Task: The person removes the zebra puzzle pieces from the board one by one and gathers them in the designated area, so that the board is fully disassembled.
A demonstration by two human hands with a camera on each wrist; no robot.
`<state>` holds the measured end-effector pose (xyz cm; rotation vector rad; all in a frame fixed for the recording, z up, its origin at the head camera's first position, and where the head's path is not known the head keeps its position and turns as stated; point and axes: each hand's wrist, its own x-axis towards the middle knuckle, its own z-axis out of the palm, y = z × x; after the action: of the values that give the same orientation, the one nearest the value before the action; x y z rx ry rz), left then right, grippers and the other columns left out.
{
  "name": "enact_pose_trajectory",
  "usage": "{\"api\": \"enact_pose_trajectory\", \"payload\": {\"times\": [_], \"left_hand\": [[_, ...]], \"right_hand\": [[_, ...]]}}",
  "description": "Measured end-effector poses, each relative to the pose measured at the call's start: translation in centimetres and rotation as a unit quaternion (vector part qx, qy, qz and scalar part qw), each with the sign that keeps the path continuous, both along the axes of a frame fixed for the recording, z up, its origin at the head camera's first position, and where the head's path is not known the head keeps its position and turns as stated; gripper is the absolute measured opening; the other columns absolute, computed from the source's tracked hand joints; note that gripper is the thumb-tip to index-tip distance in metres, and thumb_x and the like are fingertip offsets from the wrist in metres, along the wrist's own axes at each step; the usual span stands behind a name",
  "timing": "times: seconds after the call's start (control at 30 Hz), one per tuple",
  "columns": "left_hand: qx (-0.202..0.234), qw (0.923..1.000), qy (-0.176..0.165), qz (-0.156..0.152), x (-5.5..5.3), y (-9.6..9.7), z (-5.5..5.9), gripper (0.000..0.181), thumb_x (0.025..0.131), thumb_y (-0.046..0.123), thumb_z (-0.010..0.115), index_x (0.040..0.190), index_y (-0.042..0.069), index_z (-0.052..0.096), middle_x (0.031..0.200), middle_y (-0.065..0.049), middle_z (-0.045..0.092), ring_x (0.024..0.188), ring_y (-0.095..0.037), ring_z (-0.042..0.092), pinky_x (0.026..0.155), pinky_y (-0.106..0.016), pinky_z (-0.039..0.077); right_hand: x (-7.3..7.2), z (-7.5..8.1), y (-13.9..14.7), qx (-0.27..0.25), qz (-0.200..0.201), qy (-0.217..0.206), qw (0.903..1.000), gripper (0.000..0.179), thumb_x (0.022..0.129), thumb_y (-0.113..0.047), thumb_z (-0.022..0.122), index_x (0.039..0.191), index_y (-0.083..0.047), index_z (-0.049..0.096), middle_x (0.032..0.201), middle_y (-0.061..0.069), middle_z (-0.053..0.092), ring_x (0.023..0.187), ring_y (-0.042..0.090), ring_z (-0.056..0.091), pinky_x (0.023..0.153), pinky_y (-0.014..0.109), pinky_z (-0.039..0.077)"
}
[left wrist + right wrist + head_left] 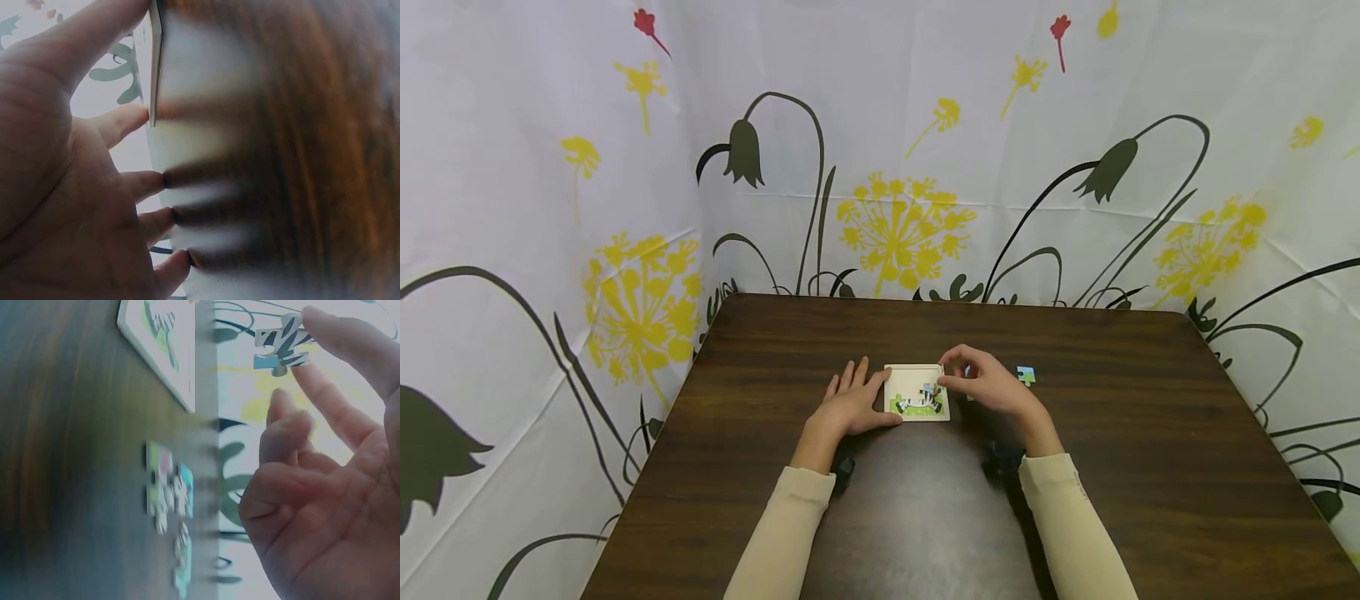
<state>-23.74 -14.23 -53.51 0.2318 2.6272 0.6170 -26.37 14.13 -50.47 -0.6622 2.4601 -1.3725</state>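
A small puzzle tray (908, 377) with a pale rim lies on the table, its lower part filled with pieces showing green grass and a zebra's striped legs. My left hand (850, 406) is spread at the tray's left side, thumb by the near corner and index finger by the far one. In the left wrist view its straight fingers reach the table beside the tray's edge (155, 69). Between thumb and index finger, my right hand (988, 385) pinches a striped jigsaw piece (284, 345) with a blue patch, held up near the tray's right side.
Several loose jigsaw pieces (164, 490) lie on the table right of the tray, partly hidden by the right hand in the head view. One blue-and-green piece (1026, 375) sits farthest right. A flower-printed curtain (880, 125) hangs behind the dark wooden table (790, 342).
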Motion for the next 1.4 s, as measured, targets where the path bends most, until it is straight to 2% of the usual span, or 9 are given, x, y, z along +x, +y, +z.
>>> {"api": "enact_pose_trajectory", "payload": {"times": [0.1,0.2,0.37,0.5,0.63,0.77,0.97,1.17,1.4], "left_hand": [[0.008,1.0,-0.003,0.002,0.2,0.1,0.2,0.098,0.097,0.06,0.073,0.175,0.032,0.02,0.183,-0.011,-0.008,0.169,-0.037,-0.012,0.135,-0.063,-0.005],[0.012,0.9999,0.0,0.003,0.4,0.2,0.4,0.098,0.097,0.059,0.074,0.175,0.031,0.021,0.183,-0.012,-0.007,0.169,-0.037,-0.012,0.135,-0.063,-0.005],[0.012,0.9999,0.002,0.005,0.6,0.3,0.6,0.098,0.097,0.058,0.074,0.175,0.03,0.02,0.183,-0.012,-0.007,0.169,-0.038,-0.012,0.135,-0.062,-0.004],[0.009,0.9999,-0.001,0.008,0.2,0.2,0.5,0.099,0.097,0.058,0.075,0.175,0.031,0.019,0.183,-0.011,-0.008,0.169,-0.037,-0.013,0.135,-0.062,-0.005],[0.001,1.0,-0.001,0.009,-0.2,0.2,0.1,0.101,0.096,0.06,0.075,0.175,0.032,0.019,0.183,-0.01,-0.009,0.169,-0.036,-0.014,0.135,-0.062,-0.006],[-0.005,1.0,-0.003,0.006,-0.4,0.3,-0.4,0.102,0.095,0.064,0.074,0.175,0.034,0.019,0.183,-0.009,-0.009,0.169,-0.035,-0.013,0.135,-0.062,-0.006],[0.002,1.0,0.0,0.009,-0.1,0.4,-0.5,0.101,0.094,0.064,0.074,0.174,0.033,0.02,0.183,-0.01,-0.007,0.169,-0.036,-0.012,0.135,-0.063,-0.006],[0.005,0.9999,-0.006,0.012,-0.1,0.3,-0.5,0.101,0.095,0.062,0.075,0.174,0.032,0.02,0.183,-0.01,-0.008,0.169,-0.036,-0.014,0.135,-0.062,-0.007],[0.0,0.9999,-0.011,0.005,-0.5,0.2,-0.7,0.102,0.095,0.063,0.074,0.175,0.036,0.016,0.183,-0.008,-0.011,0.169,-0.035,-0.015,0.135,-0.062,-0.006]], "right_hand": [[0.6,0.2,1.4,0.017,-0.016,0.017,0.9996,0.037,0.101,-0.023,0.078,0.131,-0.003,0.067,0.107,0.014,0.066,0.075,0.022,0.056,0.068,0.032,0.048],[1.2,0.3,2.9,0.015,-0.022,0.005,0.9997,0.038,0.102,-0.024,0.077,0.132,-0.003,0.065,0.121,0.019,0.069,0.086,0.025,0.066,0.075,0.033,0.053],[1.9,0.6,5.5,0.019,-0.042,-0.005,0.9989,0.037,0.103,-0.023,0.076,0.131,-0.001,0.064,0.127,0.019,0.07,0.102,0.032,0.071,0.084,0.037,0.058],[2.2,0.7,7.0,0.091,-0.071,0.017,0.9932,0.044,0.102,-0.025,0.077,0.136,-0.002,0.06,0.127,0.019,0.07,0.109,0.036,0.068,0.09,0.047,0.056],[2.2,0.3,7.6,0.182,-0.088,0.018,0.9792,0.05,0.1,-0.027,0.078,0.137,-0.003,0.056,0.133,0.023,0.069,0.12,0.041,0.068,0.1,0.059,0.055],[2.0,-0.3,7.2,0.226,-0.081,0.012,0.9708,0.047,0.1,-0.028,0.079,0.133,-0.001,0.061,0.136,0.024,0.069,0.127,0.042,0.066,0.106,0.061,0.053],[1.6,-0.7,7.0,0.25,-0.093,0.036,0.9632,0.049,0.096,-0.029,0.082,0.134,-0.005,0.063,0.127,0.02,0.067,0.113,0.035,0.067,0.099,0.057,0.055],[1.6,-0.1,7.2,0.248,-0.092,0.038,0.9636,0.044,0.099,-0.027,0.078,0.134,-0.005,0.064,0.12,0.018,0.069,0.108,0.034,0.067,0.095,0.058,0.055],[1.3,0.6,3.6,0.253,-0.059,0.045,0.9645,0.033,0.105,-0.031,0.071,0.13,-0.011,0.068,0.107,0.008,0.076,0.087,0.02,0.069,0.08,0.045,0.058]]}}
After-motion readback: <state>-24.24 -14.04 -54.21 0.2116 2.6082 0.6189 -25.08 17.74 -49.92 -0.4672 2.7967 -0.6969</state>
